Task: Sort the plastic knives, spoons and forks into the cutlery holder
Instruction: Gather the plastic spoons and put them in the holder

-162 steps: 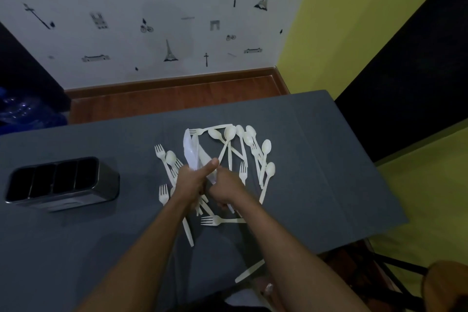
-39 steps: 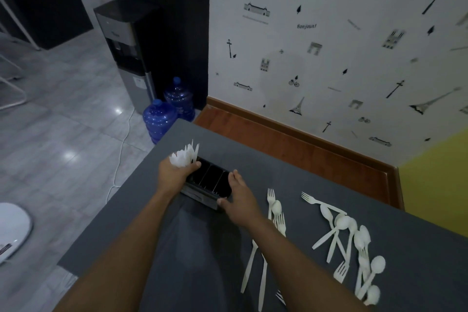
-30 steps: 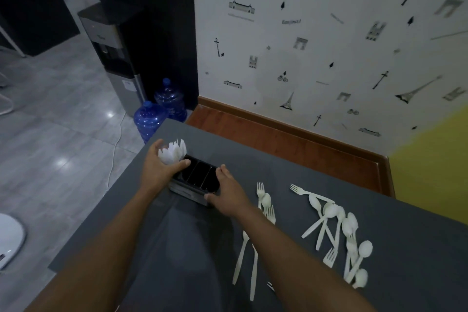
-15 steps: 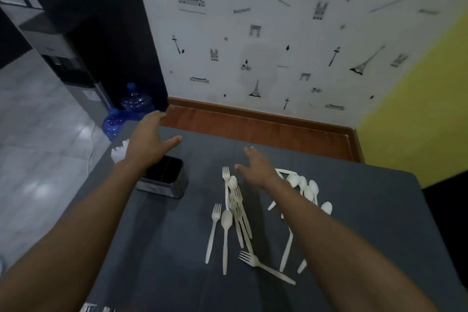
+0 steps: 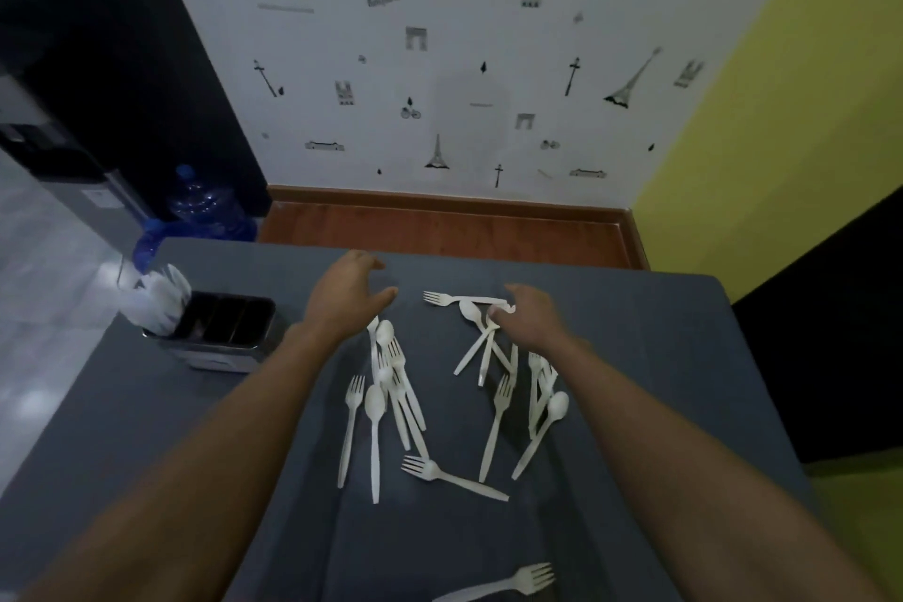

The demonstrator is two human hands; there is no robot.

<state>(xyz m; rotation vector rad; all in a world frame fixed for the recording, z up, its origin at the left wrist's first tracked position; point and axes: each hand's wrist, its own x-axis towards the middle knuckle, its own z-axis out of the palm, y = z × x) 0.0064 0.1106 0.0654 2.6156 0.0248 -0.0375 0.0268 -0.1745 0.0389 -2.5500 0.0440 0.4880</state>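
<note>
At the left edge of the dark grey worktop [image 5: 161, 411], toward its far left corner, stands the black cutlery holder [image 5: 225, 330] with four compartments in a row; the leftmost one holds a bunch of white plastic knives [image 5: 155, 299] standing upright, too blurred to count, and the other three look dark inside. To its right the left hand [image 5: 342, 299] hovers over the worktop with its fingers [image 5: 365, 260] apart and loosely extended, holding nothing, just beyond the top of a cluster of white cutlery. That left cluster [image 5: 388, 398] runs toward the near edge: a fork [image 5: 350, 428] and a spoon [image 5: 375, 435] lie side by side, with several overlapping forks and at least one more spoon beside them, their number unclear. A single fork [image 5: 452, 478] lies across the cluster's near end. Further right, the right hand [image 5: 530, 320] is lowered onto the far end of a second cluster [image 5: 518, 386], its fingers [image 5: 499, 312] curled and pinched on a white handle, though which piece it belongs to I cannot tell. A fork [image 5: 452, 299] lies crosswise just beyond that hand; forks and two visible spoons fan out beneath the wrist. One more fork [image 5: 508, 584] lies alone at the near edge.
</note>
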